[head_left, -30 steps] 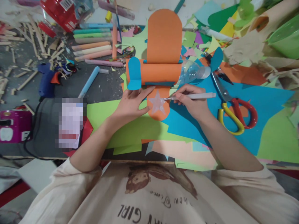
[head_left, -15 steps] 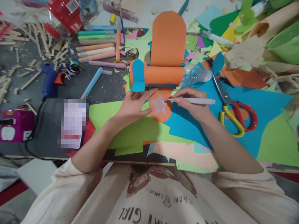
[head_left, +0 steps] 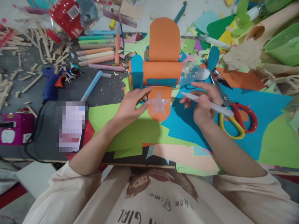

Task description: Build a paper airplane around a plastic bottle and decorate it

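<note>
A plastic bottle [head_left: 191,74] wrapped in orange paper lies in front of me, with an orange paper wing on its far side and another on its near side. On the near wing [head_left: 153,115] a pale star [head_left: 159,103] is coloured in. My left hand [head_left: 135,101] rests at that wing's left edge, fingers stretched out, holding nothing. To the right, above blue paper [head_left: 184,121], my right hand [head_left: 205,102] is closed around a white marker pen [head_left: 216,107], its tip pointing left, apart from the star. Scissors [head_left: 238,119] with red and yellow handles lie beside that hand.
Several coloured markers [head_left: 97,48] lie at the back left, near a blue glue gun [head_left: 49,81] and loose wooden sticks [head_left: 32,84]. A phone [head_left: 72,126] lies by my left forearm. Paper scraps and a green bowl [head_left: 283,45] fill the right side.
My right hand has lifted the marker off the star and moved right, turning it in the fingers. The wrapped bottle has tilted slightly; my left hand stays by the wing.
</note>
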`<action>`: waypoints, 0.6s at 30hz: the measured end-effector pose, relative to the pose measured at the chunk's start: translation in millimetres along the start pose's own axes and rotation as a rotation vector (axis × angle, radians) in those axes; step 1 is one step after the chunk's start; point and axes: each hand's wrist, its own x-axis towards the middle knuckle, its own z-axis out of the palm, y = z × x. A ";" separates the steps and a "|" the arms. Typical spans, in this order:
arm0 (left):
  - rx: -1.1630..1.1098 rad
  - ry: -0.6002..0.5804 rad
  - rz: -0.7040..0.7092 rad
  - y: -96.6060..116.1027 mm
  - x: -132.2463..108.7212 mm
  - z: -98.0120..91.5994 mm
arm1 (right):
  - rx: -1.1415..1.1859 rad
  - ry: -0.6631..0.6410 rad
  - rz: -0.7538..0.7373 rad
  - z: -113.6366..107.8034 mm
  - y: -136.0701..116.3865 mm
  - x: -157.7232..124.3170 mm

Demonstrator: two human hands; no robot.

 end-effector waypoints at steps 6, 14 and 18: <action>0.018 0.521 0.092 -5.0 -5.5 -0.6 | -0.201 0.313 -0.399 -9.5 10.3 9.4; -0.238 0.399 0.103 -33.0 2.5 10.5 | -0.181 0.077 -0.288 -28.1 54.9 20.4; -0.332 0.381 0.126 -33.9 2.2 15.3 | -0.155 0.110 -0.266 -25.0 46.0 18.7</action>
